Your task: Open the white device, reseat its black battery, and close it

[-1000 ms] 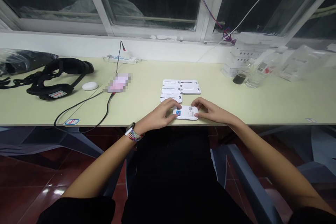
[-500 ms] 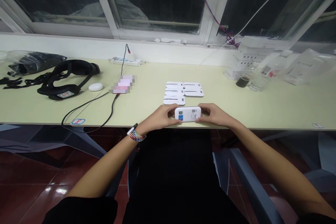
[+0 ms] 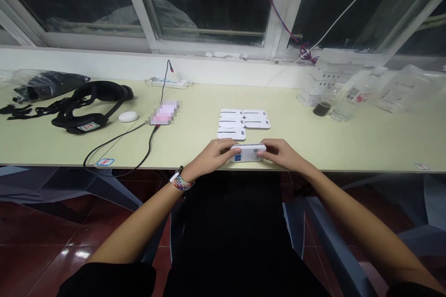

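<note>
My left hand and my right hand hold a small white rounded-corner device by its two ends, near the table's front edge. Its labelled face, with a blue sticker and a printed code, is turned towards me, and its top edge shows. My thumbs lie on that face; the fingers behind it are partly hidden. Just beyond my hands, several similar white devices lie flat in two columns side by side. Each carries a black line and a black W-like mark.
On the left of the table are a black headset, a white oval case, a pixelated phone-like item with a cable and a power strip. A clear bottle, a dark-liquid container and white baskets stand right.
The device has tilted in my hands, so its labelled face looks foreshortened and more of its top edge shows. My left thumb has moved up over its left end.
</note>
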Tool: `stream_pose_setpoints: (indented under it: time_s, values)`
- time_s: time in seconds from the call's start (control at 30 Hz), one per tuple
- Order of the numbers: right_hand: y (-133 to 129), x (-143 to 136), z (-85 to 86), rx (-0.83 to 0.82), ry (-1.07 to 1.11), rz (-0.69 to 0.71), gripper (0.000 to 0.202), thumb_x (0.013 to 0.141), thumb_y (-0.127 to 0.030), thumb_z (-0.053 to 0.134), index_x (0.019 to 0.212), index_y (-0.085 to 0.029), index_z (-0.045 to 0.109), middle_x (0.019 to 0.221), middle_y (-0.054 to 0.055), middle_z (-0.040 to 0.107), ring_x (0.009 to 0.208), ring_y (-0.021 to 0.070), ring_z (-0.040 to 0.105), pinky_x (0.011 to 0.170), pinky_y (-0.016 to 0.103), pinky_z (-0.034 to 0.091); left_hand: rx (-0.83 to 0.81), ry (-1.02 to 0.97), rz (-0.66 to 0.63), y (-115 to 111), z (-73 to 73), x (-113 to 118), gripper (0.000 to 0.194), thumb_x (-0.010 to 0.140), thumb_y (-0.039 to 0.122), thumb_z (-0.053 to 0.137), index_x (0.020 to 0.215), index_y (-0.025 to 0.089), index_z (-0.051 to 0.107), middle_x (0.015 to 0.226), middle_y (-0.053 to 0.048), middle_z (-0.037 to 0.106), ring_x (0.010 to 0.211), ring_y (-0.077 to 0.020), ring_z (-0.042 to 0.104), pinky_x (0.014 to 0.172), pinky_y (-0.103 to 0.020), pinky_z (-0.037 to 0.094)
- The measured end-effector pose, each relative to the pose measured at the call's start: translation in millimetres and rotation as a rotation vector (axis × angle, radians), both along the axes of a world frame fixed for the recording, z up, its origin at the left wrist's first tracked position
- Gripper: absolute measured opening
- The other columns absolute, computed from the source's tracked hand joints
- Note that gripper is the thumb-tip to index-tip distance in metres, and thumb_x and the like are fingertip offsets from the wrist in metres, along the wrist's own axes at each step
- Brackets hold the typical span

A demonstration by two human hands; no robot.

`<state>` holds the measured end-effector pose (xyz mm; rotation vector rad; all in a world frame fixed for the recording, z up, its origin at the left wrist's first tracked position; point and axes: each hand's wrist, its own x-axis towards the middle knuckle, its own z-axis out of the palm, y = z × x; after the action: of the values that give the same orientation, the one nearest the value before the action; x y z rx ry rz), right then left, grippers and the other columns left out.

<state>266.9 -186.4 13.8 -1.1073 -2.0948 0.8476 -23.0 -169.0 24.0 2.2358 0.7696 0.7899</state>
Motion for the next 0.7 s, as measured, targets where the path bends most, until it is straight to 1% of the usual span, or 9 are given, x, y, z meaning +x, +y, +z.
stream_pose_setpoints:
  time_s: [0.07, 0.1, 0.17, 0.23, 0.33, 0.4, 0.47, 0.57, 0.7]
  values:
    - [-1, 0, 2.5, 0.020, 0.026, 0.042, 0.047, 0.107, -0.061, 0.058, 0.079, -0.024, 0.064, 0.076, 0.001, 0.062, 0.073, 0.0203, 0.057, 0.070, 0.035, 0.045, 0.017, 0.002, -0.003, -1, 2.2, 0, 0.036, 0.113, 0.045, 0.053, 0.098, 0.021, 0.074, 0.091, -0.003, 0.072, 0.084, -0.0199, 0.065, 0.077, -0.033, 0.049]
    - [-1, 0, 3.3, 0.029, 0.032, 0.058, 0.049, 0.108, -0.061, 0.056, 0.078, -0.024, 0.064, 0.075, 0.002, 0.062, 0.073, 0.0206, 0.059, 0.071, 0.035, 0.046, 0.018, 0.000, -0.001, 0, 2.7, 0, 0.035, 0.113, 0.046, 0.054, 0.098, 0.021, 0.075, 0.091, -0.003, 0.073, 0.084, -0.0201, 0.066, 0.077, -0.033, 0.050]
    - [0, 1, 3.5, 0.064, 0.025, 0.062, 0.050, 0.108, -0.063, 0.058, 0.076, -0.024, 0.065, 0.074, 0.002, 0.064, 0.072, 0.0211, 0.060, 0.071, 0.036, 0.046, 0.020, 0.001, 0.010, 0, 2.2, -1, 0.036, 0.113, 0.047, 0.055, 0.099, 0.022, 0.076, 0.090, -0.003, 0.074, 0.083, -0.0206, 0.067, 0.076, -0.033, 0.051]
    - [1, 3, 1.4, 0.113, 0.004, 0.056, 0.047, 0.108, -0.062, 0.058, 0.082, -0.025, 0.072, 0.076, 0.003, 0.067, 0.073, 0.0223, 0.063, 0.072, 0.038, 0.048, 0.026, -0.002, 0.017, 1, 0.5, -1, 0.037, 0.113, 0.049, 0.055, 0.103, 0.022, 0.079, 0.095, -0.005, 0.077, 0.087, -0.0220, 0.069, 0.078, -0.034, 0.053]
    - [-2, 8, -4.0, 0.229, -0.028, 0.049, 0.037, 0.110, -0.056, 0.059, 0.110, -0.028, 0.083, 0.091, 0.006, 0.074, 0.082, 0.0247, 0.067, 0.076, 0.041, 0.054, 0.073, -0.014, 0.001, 0, -2.6, -2, 0.031, 0.113, 0.047, 0.058, 0.119, 0.026, 0.081, 0.114, -0.007, 0.079, 0.102, -0.0249, 0.073, 0.090, -0.040, 0.058]
    - [-6, 13, -7.4, 0.300, -0.044, 0.045, 0.033, 0.110, -0.050, 0.061, 0.129, -0.032, 0.081, 0.107, 0.008, 0.076, 0.093, 0.0268, 0.071, 0.082, 0.044, 0.058, 0.111, -0.001, -0.032, -2, -4.4, -2, 0.028, 0.112, 0.041, 0.061, 0.131, 0.031, 0.078, 0.126, -0.007, 0.077, 0.115, -0.0264, 0.072, 0.103, -0.046, 0.057]
    - [-12, 18, -9.9, 0.340, -0.065, 0.049, 0.033, 0.108, -0.045, 0.065, 0.137, -0.035, 0.079, 0.120, 0.010, 0.075, 0.107, 0.0297, 0.072, 0.091, 0.049, 0.060, 0.124, 0.025, -0.055, -4, -5.9, -3, 0.029, 0.108, 0.037, 0.069, 0.135, 0.033, 0.077, 0.130, -0.007, 0.075, 0.122, -0.0282, 0.069, 0.109, -0.050, 0.055]
    - [-19, 23, -12.5, 0.364, -0.101, 0.074, 0.035, 0.104, -0.039, 0.073, 0.139, -0.037, 0.079, 0.130, 0.011, 0.072, 0.121, 0.0326, 0.069, 0.099, 0.054, 0.060, 0.139, 0.052, -0.076, -6, -7.5, -3, 0.031, 0.096, 0.030, 0.083, 0.128, 0.029, 0.080, 0.126, -0.007, 0.074, 0.122, -0.0306, 0.068, 0.109, -0.052, 0.055]
    - [-22, 22, -12.6, 0.386, -0.117, 0.081, 0.030, 0.104, -0.037, 0.073, 0.133, -0.038, 0.080, 0.135, 0.011, 0.071, 0.125, 0.0331, 0.067, 0.102, 0.057, 0.060, 0.201, 0.102, -0.087, -6, -9.5, -1, 0.033, 0.092, 0.028, 0.086, 0.124, 0.031, 0.081, 0.124, -0.007, 0.073, 0.120, -0.0323, 0.069, 0.107, -0.054, 0.056]
